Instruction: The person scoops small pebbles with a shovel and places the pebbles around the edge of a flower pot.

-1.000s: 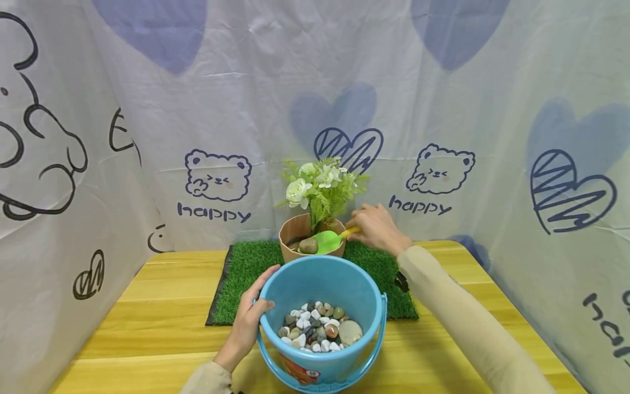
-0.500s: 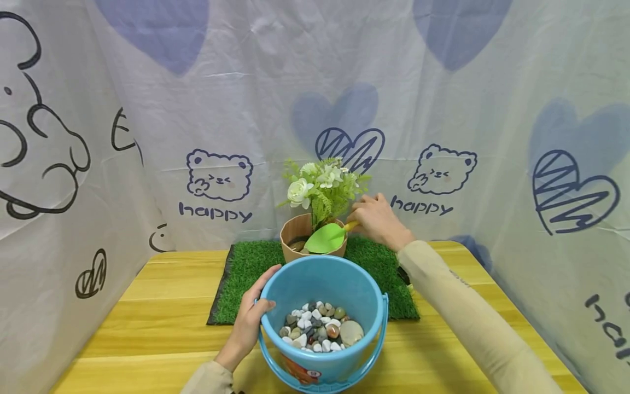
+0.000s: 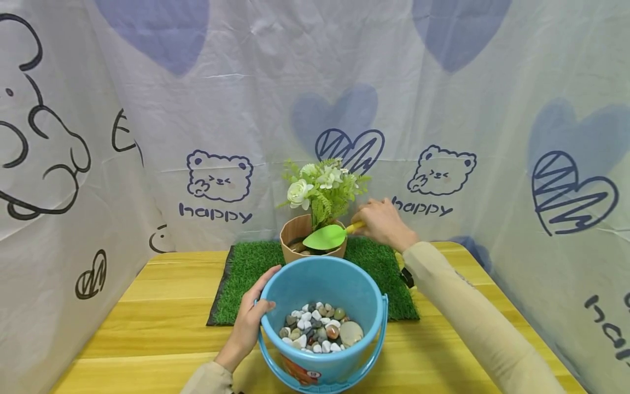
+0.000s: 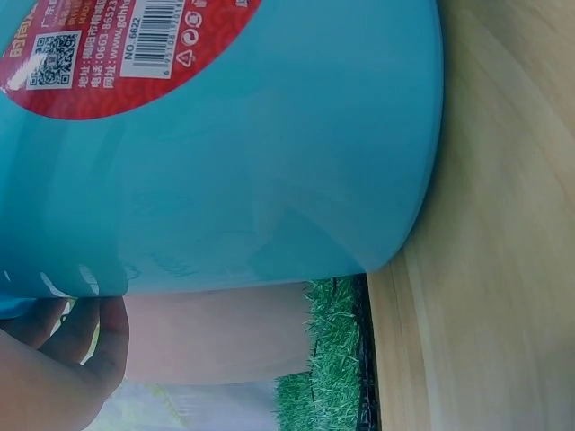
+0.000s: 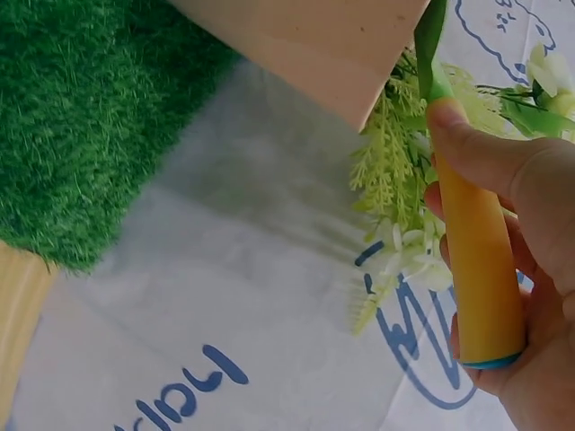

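My right hand (image 3: 381, 221) grips the yellow handle of a toy shovel (image 5: 481, 260), thumb pressed along it in the right wrist view. The shovel's green blade (image 3: 325, 237) is over the opening of a tan flowerpot (image 3: 293, 232), with no stone on its visible face. Brown stones (image 3: 298, 248) lie inside the pot at the foot of white flowers and green leaves (image 3: 327, 186). With its thumb over the rim, my left hand (image 3: 249, 312) holds a blue bucket (image 3: 320, 273) by its left side. White, grey and brown pebbles (image 3: 315, 328) cover the bucket's bottom.
A green turf mat (image 3: 251, 279) lies under the pot on the wooden table (image 3: 162, 312). The bucket stands in front of the pot and hides its lower part. Printed cloth (image 3: 266, 109) hangs behind and on both sides. The bucket's handle (image 3: 364, 375) hangs down in front.
A brown stone on the shovel's blade has gone off it at the pot. The blade has tipped, then levelled a little as my right hand shifted slightly right. My left hand stays put.
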The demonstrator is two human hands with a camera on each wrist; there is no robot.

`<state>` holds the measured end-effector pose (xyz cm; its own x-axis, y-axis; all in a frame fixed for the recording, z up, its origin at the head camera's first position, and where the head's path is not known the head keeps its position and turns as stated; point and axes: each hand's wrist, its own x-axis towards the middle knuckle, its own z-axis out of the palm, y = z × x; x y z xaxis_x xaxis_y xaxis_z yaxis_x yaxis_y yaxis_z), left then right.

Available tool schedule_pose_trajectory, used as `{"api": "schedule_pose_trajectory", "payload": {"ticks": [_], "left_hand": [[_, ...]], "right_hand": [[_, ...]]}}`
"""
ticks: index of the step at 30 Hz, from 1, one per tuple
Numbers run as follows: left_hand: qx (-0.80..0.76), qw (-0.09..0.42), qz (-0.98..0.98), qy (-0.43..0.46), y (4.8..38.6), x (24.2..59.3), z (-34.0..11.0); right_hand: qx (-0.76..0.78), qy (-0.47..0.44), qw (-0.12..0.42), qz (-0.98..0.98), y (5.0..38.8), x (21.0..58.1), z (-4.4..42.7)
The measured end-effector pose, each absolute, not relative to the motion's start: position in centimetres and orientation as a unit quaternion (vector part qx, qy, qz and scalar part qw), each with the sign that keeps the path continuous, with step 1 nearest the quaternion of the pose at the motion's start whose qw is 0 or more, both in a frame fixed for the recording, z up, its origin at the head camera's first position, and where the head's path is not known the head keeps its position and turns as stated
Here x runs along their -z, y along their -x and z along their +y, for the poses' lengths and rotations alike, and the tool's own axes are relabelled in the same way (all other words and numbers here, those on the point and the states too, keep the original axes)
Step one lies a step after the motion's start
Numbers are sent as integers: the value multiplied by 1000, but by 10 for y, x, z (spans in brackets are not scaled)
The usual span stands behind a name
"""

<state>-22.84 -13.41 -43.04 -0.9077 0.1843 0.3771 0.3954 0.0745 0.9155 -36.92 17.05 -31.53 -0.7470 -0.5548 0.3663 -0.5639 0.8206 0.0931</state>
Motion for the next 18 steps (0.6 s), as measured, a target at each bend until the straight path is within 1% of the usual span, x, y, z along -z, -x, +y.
{"api": "schedule_pose_trajectory", "payload": {"ticks": [7,18], "left_hand": [[648,84,-730,199,229,430,-134],[643,84,-733,206,229,431,-136]], "right_hand": [[-44,-309,171,-935,366,322,174],[-41,-302,151,-940,362,338,174]]}}
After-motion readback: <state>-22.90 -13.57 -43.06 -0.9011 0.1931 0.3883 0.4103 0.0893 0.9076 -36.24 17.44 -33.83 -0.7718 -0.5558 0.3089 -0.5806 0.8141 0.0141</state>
